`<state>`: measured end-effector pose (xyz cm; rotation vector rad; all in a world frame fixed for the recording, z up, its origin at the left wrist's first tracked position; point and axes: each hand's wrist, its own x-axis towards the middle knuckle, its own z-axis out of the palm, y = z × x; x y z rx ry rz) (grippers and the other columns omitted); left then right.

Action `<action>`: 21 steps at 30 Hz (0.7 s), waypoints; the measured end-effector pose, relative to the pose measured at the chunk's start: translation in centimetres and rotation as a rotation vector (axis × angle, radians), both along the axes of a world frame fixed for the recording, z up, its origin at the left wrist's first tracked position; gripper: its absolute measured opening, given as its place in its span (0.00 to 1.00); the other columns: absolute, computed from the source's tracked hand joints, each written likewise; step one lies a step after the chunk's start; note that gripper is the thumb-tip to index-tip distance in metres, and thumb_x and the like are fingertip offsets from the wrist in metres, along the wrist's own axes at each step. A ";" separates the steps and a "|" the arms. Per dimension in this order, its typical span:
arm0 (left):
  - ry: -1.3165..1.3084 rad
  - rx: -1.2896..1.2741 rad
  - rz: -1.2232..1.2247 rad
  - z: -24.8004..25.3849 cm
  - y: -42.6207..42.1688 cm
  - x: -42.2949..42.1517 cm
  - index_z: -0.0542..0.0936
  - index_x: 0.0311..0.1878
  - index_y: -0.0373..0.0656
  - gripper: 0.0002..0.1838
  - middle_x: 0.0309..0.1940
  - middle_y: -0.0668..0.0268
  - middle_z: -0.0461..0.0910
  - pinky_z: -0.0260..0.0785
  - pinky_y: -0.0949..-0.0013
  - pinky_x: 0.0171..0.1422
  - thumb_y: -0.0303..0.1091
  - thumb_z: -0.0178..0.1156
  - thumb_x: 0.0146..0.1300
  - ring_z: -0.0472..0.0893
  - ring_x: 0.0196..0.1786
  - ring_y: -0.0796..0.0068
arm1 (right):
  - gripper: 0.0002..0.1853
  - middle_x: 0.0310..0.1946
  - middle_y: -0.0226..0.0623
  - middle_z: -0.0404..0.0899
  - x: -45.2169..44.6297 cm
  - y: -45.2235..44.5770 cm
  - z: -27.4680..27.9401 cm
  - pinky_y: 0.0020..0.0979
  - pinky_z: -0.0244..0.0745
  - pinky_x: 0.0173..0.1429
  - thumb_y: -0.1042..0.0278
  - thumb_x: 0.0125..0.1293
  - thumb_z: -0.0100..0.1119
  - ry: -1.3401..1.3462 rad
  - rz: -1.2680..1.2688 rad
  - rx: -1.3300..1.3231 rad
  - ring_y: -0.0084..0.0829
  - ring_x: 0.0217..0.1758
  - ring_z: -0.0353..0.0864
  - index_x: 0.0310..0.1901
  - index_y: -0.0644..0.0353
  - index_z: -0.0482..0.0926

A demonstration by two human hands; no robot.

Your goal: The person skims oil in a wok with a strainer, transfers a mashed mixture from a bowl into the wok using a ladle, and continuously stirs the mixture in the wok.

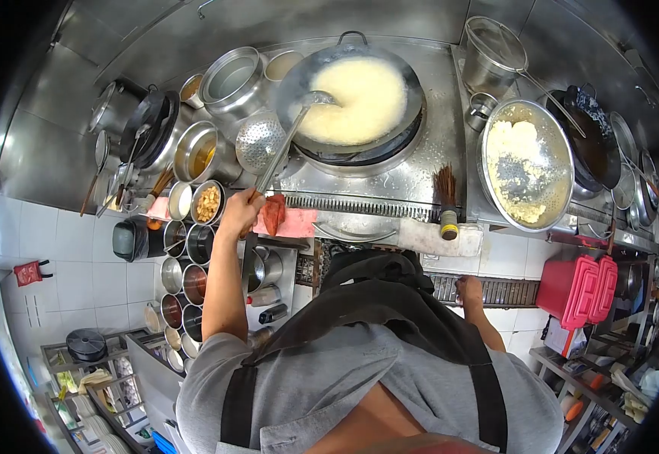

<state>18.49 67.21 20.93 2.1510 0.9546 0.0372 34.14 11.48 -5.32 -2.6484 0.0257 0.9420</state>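
My left hand (243, 214) is closed around the end of a long-handled metal ladle (278, 155). The ladle's bowl dips into a pale yellow, foamy liquid (363, 98) in a large black wok (299, 91), which sits on a round burner. Near that hand, a red cloth (272, 215) lies on the counter's front edge, and a small metal pot of golden-brown pieces (207, 203) stands to its left. Low beside my body, my right hand (468, 290) hangs with its fingers curled in; nothing shows in it.
A perforated strainer bowl (556, 174) with pale yellow curds is on the right. A bristle brush (446, 200) and a folded white cloth (458, 240) lie at the front edge. Several metal pots (207, 151) crowd the left. Pink bins (569, 291) stand at lower right.
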 end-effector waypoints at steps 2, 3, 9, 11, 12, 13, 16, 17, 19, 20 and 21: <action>0.009 -0.039 0.008 0.3 -0.6 -1.0 0.78 0.38 0.34 0.12 0.15 0.66 0.73 0.63 0.71 0.18 0.35 0.58 0.62 0.72 0.14 0.79 | 0.12 0.37 0.53 0.82 -0.1 0.5 1.0 0.46 0.76 0.52 0.63 0.57 0.56 -0.007 0.022 -0.009 0.51 0.44 0.82 0.36 0.58 0.85; 0.016 -0.077 0.012 0.5 -1.0 -1.5 0.78 0.39 0.34 0.12 0.15 0.67 0.73 0.62 0.72 0.17 0.35 0.58 0.62 0.72 0.14 0.79 | 0.12 0.36 0.53 0.82 -0.2 0.6 1.5 0.45 0.76 0.52 0.63 0.58 0.56 -0.017 0.042 -0.018 0.50 0.43 0.83 0.36 0.59 0.85; 0.068 -0.180 -0.005 0.5 -2.9 -2.5 0.78 0.48 0.34 0.15 0.16 0.68 0.73 0.62 0.72 0.16 0.33 0.58 0.62 0.71 0.14 0.80 | 0.12 0.24 0.49 0.82 -1.0 -0.8 1.0 0.42 0.79 0.45 0.64 0.57 0.55 0.037 -0.014 0.052 0.44 0.33 0.85 0.34 0.61 0.85; 0.052 -0.223 -0.025 0.5 -3.7 -2.0 0.77 0.51 0.34 0.17 0.16 0.68 0.73 0.62 0.72 0.16 0.33 0.58 0.62 0.71 0.14 0.80 | 0.12 0.23 0.49 0.82 -1.2 -1.5 0.2 0.41 0.79 0.44 0.65 0.57 0.54 0.021 -0.013 0.036 0.44 0.31 0.85 0.33 0.61 0.85; 0.037 -0.261 -0.042 0.6 -4.0 -1.5 0.77 0.54 0.34 0.19 0.17 0.68 0.73 0.62 0.72 0.16 0.32 0.58 0.62 0.71 0.13 0.80 | 0.12 0.22 0.49 0.81 -1.2 -1.7 -0.2 0.41 0.79 0.43 0.65 0.57 0.54 0.007 -0.009 0.024 0.44 0.30 0.85 0.32 0.62 0.85; 0.032 -0.259 -0.058 0.4 -4.2 -1.1 0.77 0.52 0.35 0.17 0.17 0.68 0.73 0.61 0.72 0.15 0.31 0.57 0.62 0.71 0.14 0.80 | 0.12 0.22 0.50 0.81 -1.2 -1.8 -0.6 0.42 0.79 0.43 0.66 0.56 0.54 0.001 -0.001 0.032 0.45 0.29 0.84 0.32 0.62 0.85; -0.016 -0.284 -0.089 -1.8 -3.9 0.6 0.76 0.44 0.34 0.11 0.17 0.67 0.73 0.61 0.72 0.15 0.31 0.57 0.62 0.71 0.14 0.80 | 0.11 0.24 0.51 0.81 -1.1 -1.8 0.3 0.44 0.78 0.44 0.66 0.56 0.54 0.053 -0.068 0.073 0.47 0.32 0.84 0.32 0.62 0.85; -0.028 -0.284 -0.096 -2.8 -3.6 1.2 0.76 0.41 0.34 0.11 0.17 0.67 0.73 0.63 0.71 0.16 0.33 0.57 0.63 0.71 0.14 0.79 | 0.11 0.24 0.51 0.81 -1.0 -1.8 0.2 0.44 0.78 0.44 0.66 0.56 0.54 0.050 -0.072 0.074 0.47 0.32 0.84 0.32 0.62 0.85; -0.014 -0.228 -0.094 -3.0 -4.2 3.1 0.76 0.42 0.34 0.11 0.17 0.66 0.73 0.63 0.70 0.17 0.33 0.58 0.63 0.72 0.14 0.78 | 0.12 0.28 0.52 0.82 -0.9 -1.8 -0.4 0.45 0.77 0.47 0.65 0.55 0.55 0.036 -0.073 0.052 0.49 0.37 0.83 0.33 0.62 0.85; 0.000 -0.174 -0.088 -3.2 -4.4 4.0 0.77 0.42 0.34 0.12 0.16 0.66 0.73 0.64 0.69 0.17 0.34 0.58 0.63 0.72 0.14 0.78 | 0.12 0.30 0.53 0.82 -0.9 -1.8 -0.7 0.46 0.77 0.48 0.64 0.55 0.55 0.029 -0.075 0.041 0.51 0.39 0.83 0.33 0.62 0.84; -0.002 -0.115 -0.102 -4.1 -4.0 4.7 0.77 0.40 0.35 0.12 0.16 0.64 0.74 0.65 0.68 0.18 0.35 0.57 0.63 0.73 0.14 0.76 | 0.12 0.30 0.53 0.82 -1.0 -1.9 -1.3 0.46 0.77 0.48 0.64 0.55 0.55 0.028 -0.080 0.042 0.51 0.39 0.83 0.33 0.62 0.84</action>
